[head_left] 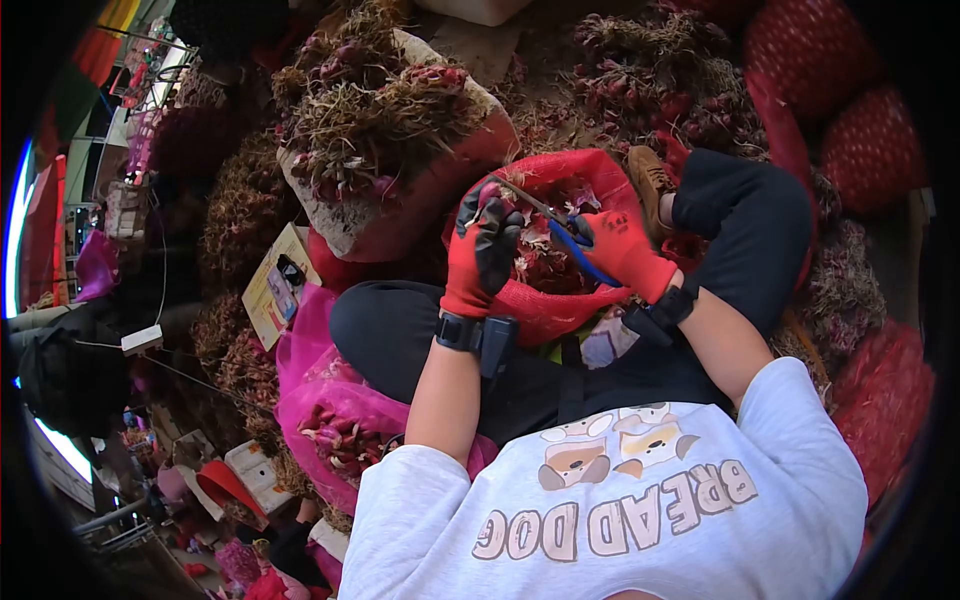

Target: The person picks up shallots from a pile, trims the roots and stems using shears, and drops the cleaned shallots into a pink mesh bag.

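My left hand (480,245), in a red glove with dark palm and fingers, is closed with its fingers curled around a small reddish shallot (490,192), mostly hidden by the fingertips. In my right hand (625,245), also gloved in red, is a pair of scissors (578,250) with blue handles. Their dark blades point up and left, reaching the left fingertips. Beneath both hands an open red mesh sack (560,312) stands between my legs, holding loose shallots and papery skins (555,265).
Dried shallot bunches (370,120) are heaped on a pale foam block (350,225) ahead on the left. More bunches (660,80) lie on the ground beyond. A pink mesh bag (310,400) of shallots rests by my left knee. Full red sacks (870,145) stand at the right.
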Tool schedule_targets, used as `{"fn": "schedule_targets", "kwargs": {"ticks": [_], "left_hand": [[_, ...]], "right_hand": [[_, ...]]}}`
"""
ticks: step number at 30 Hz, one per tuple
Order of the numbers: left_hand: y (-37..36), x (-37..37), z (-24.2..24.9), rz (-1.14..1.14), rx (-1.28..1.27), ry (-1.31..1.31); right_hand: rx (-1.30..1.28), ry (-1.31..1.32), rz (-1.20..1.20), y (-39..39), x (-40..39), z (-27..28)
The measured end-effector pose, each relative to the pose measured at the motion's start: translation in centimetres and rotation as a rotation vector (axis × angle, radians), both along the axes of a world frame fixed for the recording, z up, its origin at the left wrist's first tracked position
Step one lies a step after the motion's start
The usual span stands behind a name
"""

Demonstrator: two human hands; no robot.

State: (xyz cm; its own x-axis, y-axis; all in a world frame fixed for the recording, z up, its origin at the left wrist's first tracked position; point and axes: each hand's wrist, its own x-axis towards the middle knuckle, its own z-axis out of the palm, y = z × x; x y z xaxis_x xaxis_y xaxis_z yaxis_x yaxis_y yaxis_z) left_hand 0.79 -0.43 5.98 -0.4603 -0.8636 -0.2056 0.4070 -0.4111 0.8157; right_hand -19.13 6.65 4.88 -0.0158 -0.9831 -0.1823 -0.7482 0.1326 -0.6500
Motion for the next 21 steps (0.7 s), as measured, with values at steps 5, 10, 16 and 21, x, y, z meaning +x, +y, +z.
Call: {"fn": "schedule_targets", "kwargs": {"ticks": [5,10,16,21], "left_hand": [[-0.3,-0.7,-0.5,0.079,-0.002,0.186],[-1.0,-0.3,-2.0,0.127,-0.675,-0.427],[-1.2,-0.4,0.0,0.166,0.091,0.428],[-1.2,-0.7,0.4,0.106,0.161,0.422]], "right_hand": [[0.029,-0.241,0.035,0.2,-1.2,1.5],[-0.187,-0.202,0.103,0.4,-0.6,-0.6],[-0.327,-0.415,0.015,0.0,0.7,-0.2],[-0.059,-0.227,0.004,1.2,0.5,2.0]]}}
